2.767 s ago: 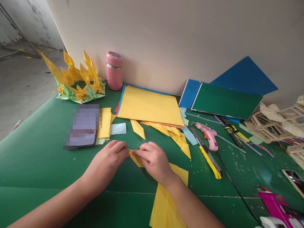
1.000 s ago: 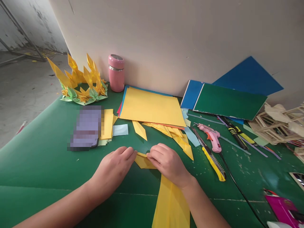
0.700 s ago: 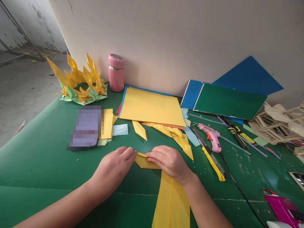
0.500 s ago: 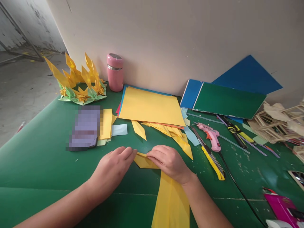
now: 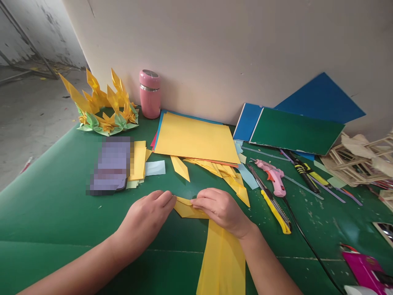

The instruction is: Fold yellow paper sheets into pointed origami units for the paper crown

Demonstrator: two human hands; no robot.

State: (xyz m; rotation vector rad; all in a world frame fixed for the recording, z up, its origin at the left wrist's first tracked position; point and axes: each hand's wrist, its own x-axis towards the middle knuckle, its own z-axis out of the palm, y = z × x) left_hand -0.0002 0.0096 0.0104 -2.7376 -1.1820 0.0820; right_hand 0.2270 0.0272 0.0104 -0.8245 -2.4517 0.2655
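Observation:
A small folded yellow paper [image 5: 187,209] lies at the near middle of the green table [image 5: 61,221], its far edge folded over. My left hand [image 5: 152,215] pinches its left end between thumb and fingers. The right end is gripped by my right hand [image 5: 219,209], whose fingers press along the fold and cover part of the paper. Long yellow strips [image 5: 221,262] lie beneath and in front of my right hand. Beyond both hands are a loose folded yellow piece [image 5: 180,168] and a pile of similar pieces [image 5: 229,174].
Further back are stacked coloured sheets [image 5: 196,137], a pink flask [image 5: 150,96] and a yellow paper crown [image 5: 107,110]. A blurred phone [image 5: 112,166] lies left. On the right are a cutter [image 5: 274,211], a pink glue gun [image 5: 273,176] with its cable and a wooden model [image 5: 353,157].
My right hand's fingertips have slid slightly right along the folded edge, showing a little more of the fold. My left hand stays at the left end.

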